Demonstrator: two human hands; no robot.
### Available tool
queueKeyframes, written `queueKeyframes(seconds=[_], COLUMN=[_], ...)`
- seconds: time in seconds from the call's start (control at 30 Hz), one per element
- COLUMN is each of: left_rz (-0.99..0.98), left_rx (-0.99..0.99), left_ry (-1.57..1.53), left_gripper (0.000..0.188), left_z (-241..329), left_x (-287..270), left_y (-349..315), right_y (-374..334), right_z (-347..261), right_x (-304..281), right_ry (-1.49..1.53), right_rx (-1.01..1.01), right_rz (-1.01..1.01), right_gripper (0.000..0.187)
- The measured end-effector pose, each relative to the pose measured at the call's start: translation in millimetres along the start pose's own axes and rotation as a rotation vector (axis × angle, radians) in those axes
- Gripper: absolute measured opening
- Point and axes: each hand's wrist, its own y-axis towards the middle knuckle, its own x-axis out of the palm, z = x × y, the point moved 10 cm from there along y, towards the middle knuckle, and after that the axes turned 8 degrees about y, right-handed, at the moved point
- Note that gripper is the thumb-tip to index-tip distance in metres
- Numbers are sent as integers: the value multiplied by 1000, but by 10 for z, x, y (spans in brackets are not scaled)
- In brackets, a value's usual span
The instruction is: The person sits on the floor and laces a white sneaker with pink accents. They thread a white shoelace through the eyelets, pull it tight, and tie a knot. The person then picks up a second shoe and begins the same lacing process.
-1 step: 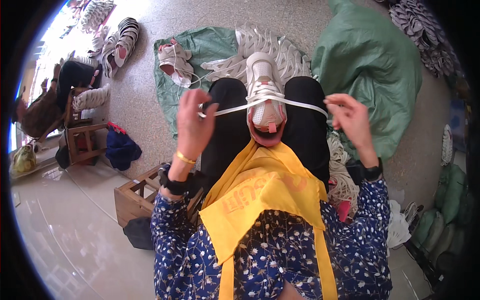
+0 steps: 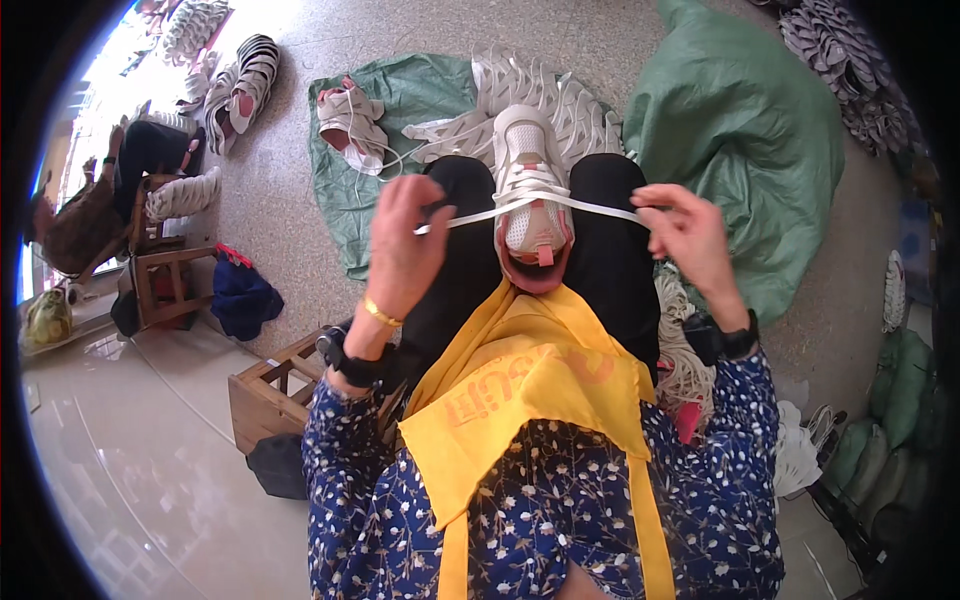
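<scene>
Your left hand [image 2: 408,240] and right hand [image 2: 685,228]: fingers curled, each pinching flat white lace [image 2: 600,209] | pale mesh shoe [image 2: 530,228]: between your knees [image 2: 608,178], toe away | yellow apron [image 2: 520,350] at its heel; bulky green sack [image 2: 735,150] rightward

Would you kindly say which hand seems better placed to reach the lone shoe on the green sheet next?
Probably the left hand: the lone shoe lies ahead of it on the same side, while the right hand is beyond the laced shoe. Both hold the lace, though.
</scene>
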Motion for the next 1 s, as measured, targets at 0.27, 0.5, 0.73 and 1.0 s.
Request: queueKeyframes(seconds=[0.27, 0.5, 0.73, 1.0], left_rz=[-99, -222, -377, -207], left_rx=[220, 202, 258, 218], left_ry=[28, -155, -158, -116], left_gripper=[17, 11, 8, 11], left_z=[270, 130, 77, 175], left_x=[604, 756, 922, 811], left_y=[205, 303, 423, 302], right_y=[261, 261, 143, -15], right_z=[-236, -204, -117, -18], right_x=[706, 667, 508, 304], right_ry=[-440, -406, -257, -210], right_rx=[-295, -275, -91, 85], right_rz=[-95, -80, -199, -110], right_gripper=[14, 13, 15, 9])
